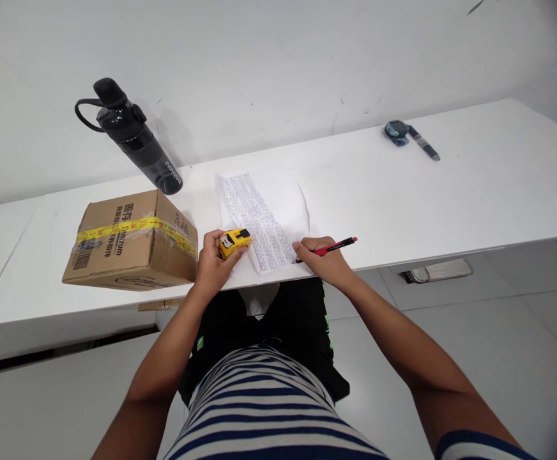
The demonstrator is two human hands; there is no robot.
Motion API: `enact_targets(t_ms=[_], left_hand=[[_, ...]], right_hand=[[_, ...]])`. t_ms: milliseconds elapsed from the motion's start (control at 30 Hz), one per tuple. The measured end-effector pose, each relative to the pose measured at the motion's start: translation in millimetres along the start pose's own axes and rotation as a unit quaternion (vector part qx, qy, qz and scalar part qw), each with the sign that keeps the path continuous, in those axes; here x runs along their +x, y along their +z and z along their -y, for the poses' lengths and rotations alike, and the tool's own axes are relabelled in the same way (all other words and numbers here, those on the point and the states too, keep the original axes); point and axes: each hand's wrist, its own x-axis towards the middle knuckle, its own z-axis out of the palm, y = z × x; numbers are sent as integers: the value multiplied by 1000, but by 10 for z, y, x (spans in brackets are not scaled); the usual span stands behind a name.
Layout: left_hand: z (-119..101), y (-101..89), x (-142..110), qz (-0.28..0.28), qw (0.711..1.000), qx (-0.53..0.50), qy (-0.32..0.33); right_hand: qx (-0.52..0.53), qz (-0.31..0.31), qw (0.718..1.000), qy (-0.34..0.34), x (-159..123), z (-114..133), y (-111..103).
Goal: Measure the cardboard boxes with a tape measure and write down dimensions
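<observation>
My left hand (214,263) is closed around a small yellow toy car (234,242), which rests on the left edge of a printed white paper (259,220) near the table's front edge. My right hand (320,258) grips a red pen (335,246) with a black cap end, its tip touching the paper's lower right part. The paper lies flat on the white table (403,198), dense text running in a column down its middle.
A taped cardboard box (132,239) sits just left of my left hand. A dark water bottle (132,135) stands behind it by the wall. A watch (409,137) lies far right at the back. My striped shirt and dark lap fill the bottom.
</observation>
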Motion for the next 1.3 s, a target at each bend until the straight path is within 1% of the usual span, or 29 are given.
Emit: enact_targets(t_ms=[167, 333, 467, 633, 800, 967, 1133, 1200, 1300], left_hand=[[-1, -3, -4, -4, 1000, 10, -1], [6, 7, -3, -5, 1000, 7, 6], [13, 18, 0, 1, 1000, -3, 13], [18, 10, -8, 4, 1000, 3, 14], [-15, 15, -9, 4, 1000, -6, 8], [-33, 22, -1, 4, 1000, -7, 10], [-14, 16, -4, 6, 1000, 1, 8], [-12, 15, -6, 6, 1000, -1, 8], [-19, 16, -6, 6, 1000, -5, 7]], right_hand=[[6, -26, 1000, -10, -14, 4, 5], [7, -4, 1000, -8, -10, -15, 5], [12, -19, 1000, -5, -6, -36, 0], [9, -1, 1000, -4, -18, -18, -2], [4, -29, 999, -15, -25, -3, -4], [1, -27, 1000, -13, -20, -27, 7], [0, -50, 999, -19, -29, -38, 20], [-1, -46, 999, -17, -30, -37, 18], [-3, -19, 1000, -17, -26, -35, 3]])
